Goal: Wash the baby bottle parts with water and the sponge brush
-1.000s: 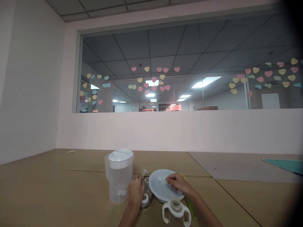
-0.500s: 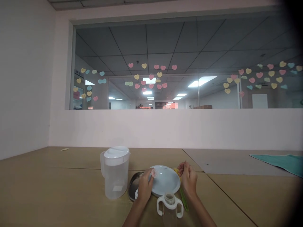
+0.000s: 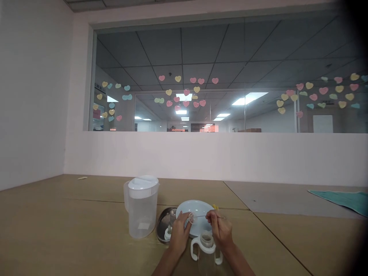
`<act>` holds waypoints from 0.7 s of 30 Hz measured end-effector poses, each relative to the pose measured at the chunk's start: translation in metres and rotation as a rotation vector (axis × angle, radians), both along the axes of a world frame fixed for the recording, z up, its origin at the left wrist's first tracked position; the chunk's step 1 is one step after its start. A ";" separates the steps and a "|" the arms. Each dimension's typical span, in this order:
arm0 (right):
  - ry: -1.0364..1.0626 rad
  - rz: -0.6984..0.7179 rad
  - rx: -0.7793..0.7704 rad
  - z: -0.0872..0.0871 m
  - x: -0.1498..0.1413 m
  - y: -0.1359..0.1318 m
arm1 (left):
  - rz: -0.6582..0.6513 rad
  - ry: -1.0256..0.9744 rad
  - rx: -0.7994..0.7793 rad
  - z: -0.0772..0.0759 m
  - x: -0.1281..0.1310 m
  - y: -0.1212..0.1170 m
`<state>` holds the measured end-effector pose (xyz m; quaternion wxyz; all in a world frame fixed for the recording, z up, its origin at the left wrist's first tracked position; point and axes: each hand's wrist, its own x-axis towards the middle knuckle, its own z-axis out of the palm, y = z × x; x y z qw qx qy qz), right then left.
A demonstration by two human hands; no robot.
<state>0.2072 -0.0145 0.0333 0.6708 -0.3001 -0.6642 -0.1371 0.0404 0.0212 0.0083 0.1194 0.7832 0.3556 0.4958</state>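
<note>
My left hand point(image 3: 180, 234) pinches a small clear silicone teat point(image 3: 191, 218) above a white plate point(image 3: 195, 207). My right hand point(image 3: 221, 230) holds a thin metal pin point(image 3: 211, 217) by one end, with its tip close to the teat. Both hands are over the plate's near half. Left of them, a tilted steel dish point(image 3: 162, 226) holds a small white part point(image 3: 168, 234). A clear plastic pitcher with a white lid point(image 3: 143, 207) stands further left. Nearest me is a baby bottle with white handles point(image 3: 205, 249). A yellow piece point(image 3: 215, 207) shows behind the plate, mostly hidden.
The items stand on a tan tabletop point(image 3: 86, 214) with seams across it. A teal cloth point(image 3: 339, 201) lies far right, and a small tan stick point(image 3: 82, 178) lies far back left. Behind the table rises a white wall with a window bearing paper hearts.
My hands have come together over the plate, with the pin now beside the teat. The bottle has shifted slightly and now hides the green handle seen earlier.
</note>
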 end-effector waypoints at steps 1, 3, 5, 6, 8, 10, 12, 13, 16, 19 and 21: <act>-0.020 -0.018 0.009 0.002 0.000 -0.001 | 0.004 -0.007 -0.003 0.000 0.000 0.000; -0.040 -0.042 0.012 0.004 0.001 -0.002 | 0.018 -0.026 -0.010 -0.001 0.001 0.000; -0.065 -0.036 -0.001 0.006 0.000 -0.003 | 0.038 -0.053 -0.021 -0.001 0.000 0.001; -0.077 -0.025 -0.010 0.006 -0.001 -0.003 | 0.048 -0.071 -0.028 -0.001 0.000 0.002; -0.095 0.005 -0.038 0.005 -0.004 -0.003 | 0.063 -0.110 -0.041 -0.001 -0.001 0.003; -0.100 0.033 -0.061 0.004 -0.008 -0.003 | 0.061 -0.145 -0.047 -0.002 -0.002 0.004; -0.111 0.050 -0.062 0.002 -0.010 -0.004 | 0.053 -0.163 -0.051 -0.003 -0.003 0.004; -0.119 0.054 -0.055 0.002 -0.011 -0.004 | 0.049 -0.166 -0.050 -0.003 -0.003 0.004; -0.146 0.053 -0.028 0.001 -0.013 -0.005 | 0.054 -0.165 -0.047 -0.003 -0.002 0.002; -0.142 0.022 -0.013 0.000 -0.013 -0.005 | 0.067 -0.166 -0.059 -0.003 -0.001 0.001; -0.118 -0.010 0.001 0.001 -0.012 -0.004 | 0.078 -0.172 -0.067 -0.002 -0.001 0.000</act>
